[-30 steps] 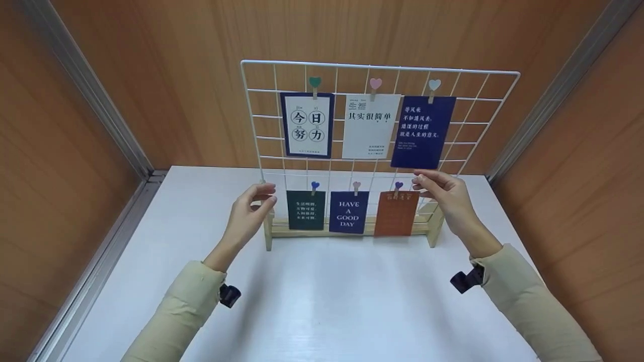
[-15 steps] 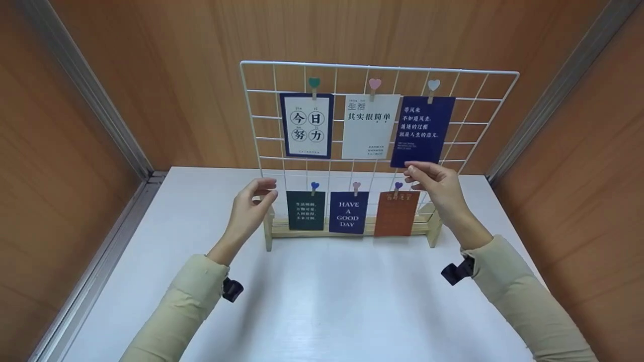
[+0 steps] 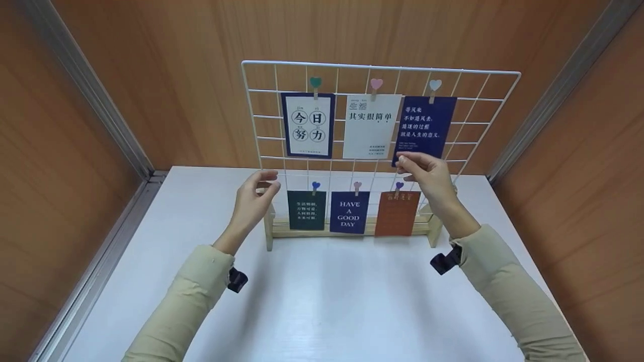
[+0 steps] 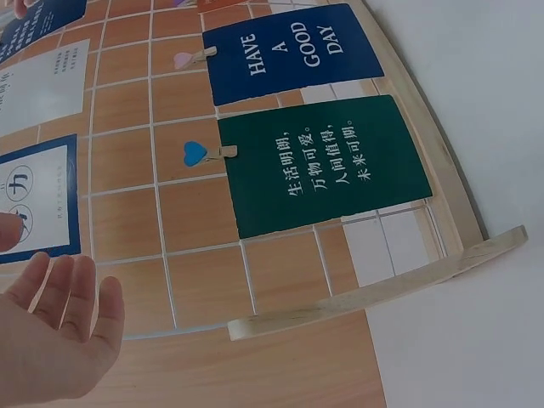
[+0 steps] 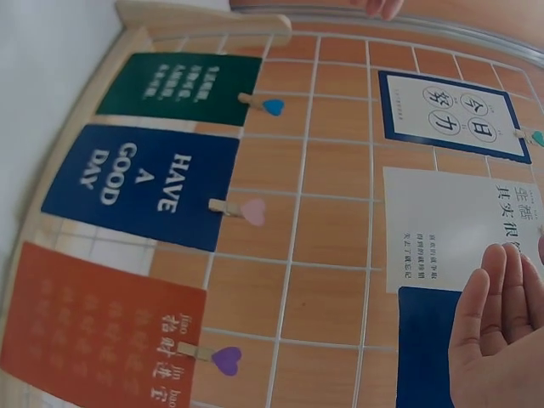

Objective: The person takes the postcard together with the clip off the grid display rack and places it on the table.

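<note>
**Wire grid [image 3: 370, 66] loaded up, neither of our hands gripping anything**

Head view: six cards [image 3: 348, 212] hang on the grid in two rows of three, above a white surface [image 3: 322, 301]. Our left hand [image 3: 255, 198] is by the left edge, fingers loosely bent, holding nothing. Our right hand [image 3: 427, 176], also relaxed, overlaps the bottom of the navy card [image 3: 431, 123]; we can't tell if it's touching.

Left wrist view: fingers nearly straight near the blue-bordered card [image 4: 47, 221]; the green card [image 4: 319, 170] hangs from a blue heart clip [image 4: 195, 153].

Right wrist view: fingers extended, partly covering the navy and white [image 5: 433, 234] cards.
</note>
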A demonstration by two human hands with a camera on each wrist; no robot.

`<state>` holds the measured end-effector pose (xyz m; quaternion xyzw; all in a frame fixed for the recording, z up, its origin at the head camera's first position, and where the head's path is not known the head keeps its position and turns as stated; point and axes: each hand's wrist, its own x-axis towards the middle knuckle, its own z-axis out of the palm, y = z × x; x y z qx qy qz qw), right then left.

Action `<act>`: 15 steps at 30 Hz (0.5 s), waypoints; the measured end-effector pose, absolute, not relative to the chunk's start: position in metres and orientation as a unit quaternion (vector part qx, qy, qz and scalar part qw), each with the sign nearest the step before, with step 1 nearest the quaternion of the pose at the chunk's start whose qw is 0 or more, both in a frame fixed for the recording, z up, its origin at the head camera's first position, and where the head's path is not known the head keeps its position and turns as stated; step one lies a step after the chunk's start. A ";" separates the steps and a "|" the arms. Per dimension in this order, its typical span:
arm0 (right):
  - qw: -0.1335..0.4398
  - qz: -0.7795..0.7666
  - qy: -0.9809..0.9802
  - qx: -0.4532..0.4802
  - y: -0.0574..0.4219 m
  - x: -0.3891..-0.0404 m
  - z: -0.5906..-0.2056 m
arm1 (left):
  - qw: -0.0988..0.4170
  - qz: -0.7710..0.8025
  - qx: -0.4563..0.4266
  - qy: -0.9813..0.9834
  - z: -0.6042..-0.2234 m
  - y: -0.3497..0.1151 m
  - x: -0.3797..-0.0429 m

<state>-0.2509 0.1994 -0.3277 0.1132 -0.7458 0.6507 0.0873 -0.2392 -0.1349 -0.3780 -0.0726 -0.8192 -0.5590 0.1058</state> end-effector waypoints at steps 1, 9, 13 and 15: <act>0.088 0.650 -0.747 0.112 0.199 -0.252 -0.328 | 0.106 -0.559 -0.072 -0.819 -0.378 -0.135 -0.240; 0.094 0.665 -0.734 0.105 0.190 -0.265 -0.323 | 0.114 -0.552 -0.068 -0.823 -0.375 -0.134 -0.248; 0.105 0.665 -0.731 0.109 0.184 -0.271 -0.320 | 0.120 -0.543 -0.064 -0.828 -0.371 -0.132 -0.254; 0.107 0.666 -0.731 0.105 0.181 -0.273 -0.318 | 0.125 -0.543 -0.063 -0.828 -0.369 -0.131 -0.257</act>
